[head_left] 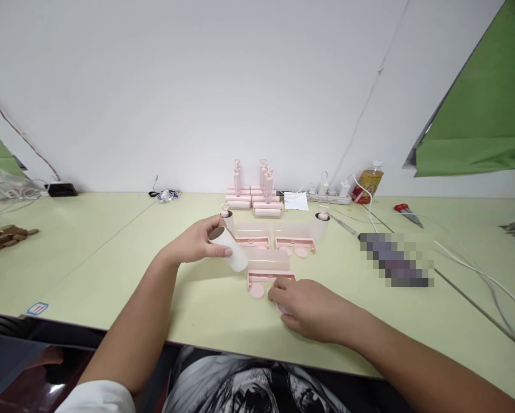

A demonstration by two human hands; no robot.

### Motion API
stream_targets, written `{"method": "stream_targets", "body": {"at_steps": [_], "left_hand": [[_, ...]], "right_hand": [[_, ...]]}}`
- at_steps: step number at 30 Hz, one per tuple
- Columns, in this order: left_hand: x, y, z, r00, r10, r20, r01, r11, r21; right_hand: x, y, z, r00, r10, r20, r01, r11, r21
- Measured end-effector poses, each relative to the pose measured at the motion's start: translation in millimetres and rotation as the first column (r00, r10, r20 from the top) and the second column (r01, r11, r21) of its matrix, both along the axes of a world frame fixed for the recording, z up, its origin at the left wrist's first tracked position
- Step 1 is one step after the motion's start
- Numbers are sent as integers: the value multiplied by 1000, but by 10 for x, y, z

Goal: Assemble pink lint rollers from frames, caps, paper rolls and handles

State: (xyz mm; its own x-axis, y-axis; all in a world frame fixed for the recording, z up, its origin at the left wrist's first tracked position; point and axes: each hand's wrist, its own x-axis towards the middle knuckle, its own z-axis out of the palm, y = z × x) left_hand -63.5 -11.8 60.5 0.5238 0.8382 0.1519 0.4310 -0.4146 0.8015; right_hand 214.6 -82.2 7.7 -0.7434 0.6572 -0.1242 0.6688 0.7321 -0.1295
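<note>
A white roll [235,257] with a brown core is tilted in my left hand [201,241], thumb across its side. My right hand [303,307] is low over the table, fingers curled round a small pale disc [282,308] that is mostly hidden. Left of those fingers lies a round pink disc [257,291], in front of an open pink case [261,279] with a clear lid [268,259]. Two more open pink cases [295,244] are behind it. White rolls with pink heart-topped handles stand at both sides, one at the right [321,226] and one behind my left hand.
Stacked pink cases [268,211] with upright handles stand by the wall. To the right are a power strip [328,198], a drink bottle [370,182], red-handled pliers [408,214], a knife [343,224] and cables. Brown pieces [3,238] lie at far left.
</note>
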Motion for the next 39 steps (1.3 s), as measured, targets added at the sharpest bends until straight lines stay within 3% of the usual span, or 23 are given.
{"method": "stream_targets", "body": {"at_steps": [6, 12, 18, 26, 32, 36, 39], "left_hand": [[208, 71, -219, 905, -56, 421, 111, 988, -108], [488, 9, -373, 827, -87, 555, 219, 959, -177], [570, -6, -444, 742, -72, 667, 248, 953, -174], [659, -12, -510, 731, 17, 682, 125, 980, -158], [613, 2, -560, 820, 31, 572, -40, 999, 3], [627, -8, -581, 854, 23, 520, -21, 1000, -8], [649, -46, -568, 859, -8, 512, 65, 994, -94]], "right_hand": [[-4, 30, -13, 1000, -23, -15, 23, 998, -51], [-8, 25, -28, 999, -22, -44, 20, 999, -46], [-20, -4, -23, 1000, 4, -27, -6, 997, -72], [-10, -4, -30, 994, 35, -102, -44, 995, -92], [-49, -18, -3, 976, 84, -202, -102, 991, -80], [-55, 3, 12, 879, 100, -466, -136, 990, -44], [-10, 19, 22, 667, 74, -742, -66, 997, 40]]}}
